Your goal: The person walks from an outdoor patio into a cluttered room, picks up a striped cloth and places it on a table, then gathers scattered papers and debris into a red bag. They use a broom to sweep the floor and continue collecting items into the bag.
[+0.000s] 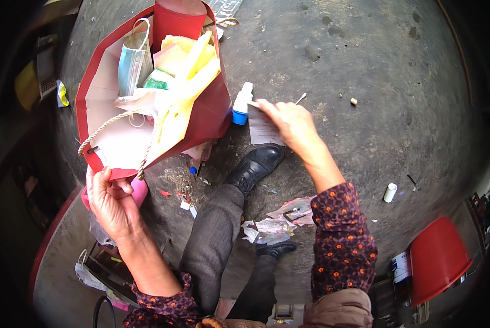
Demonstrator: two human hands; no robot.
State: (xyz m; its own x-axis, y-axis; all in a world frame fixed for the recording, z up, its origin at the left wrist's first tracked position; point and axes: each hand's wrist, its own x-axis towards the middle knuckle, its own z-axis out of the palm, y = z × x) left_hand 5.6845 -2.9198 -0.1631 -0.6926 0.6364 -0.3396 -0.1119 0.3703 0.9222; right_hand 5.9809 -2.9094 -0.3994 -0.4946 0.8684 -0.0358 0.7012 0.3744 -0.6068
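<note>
My left hand pinches the near rim of a large red paper gift bag with rope handles. The bag is tilted and its white inside shows. In it lie a blue face mask, yellow cloth-like material and a green-and-white packet. My right hand grips a grey printed sheet at its upper edge, above the floor by my shoe. Left of the sheet is a white plastic bottle with a blue end. A cotton swab shows beyond my knuckles; whether I hold it cannot be told.
Litter lies on the dark floor: crumpled plastic wrappers, a white tube, a small cork-like piece. My black shoe stands between the hands. A red chair is at right; a pink object sits behind my left hand.
</note>
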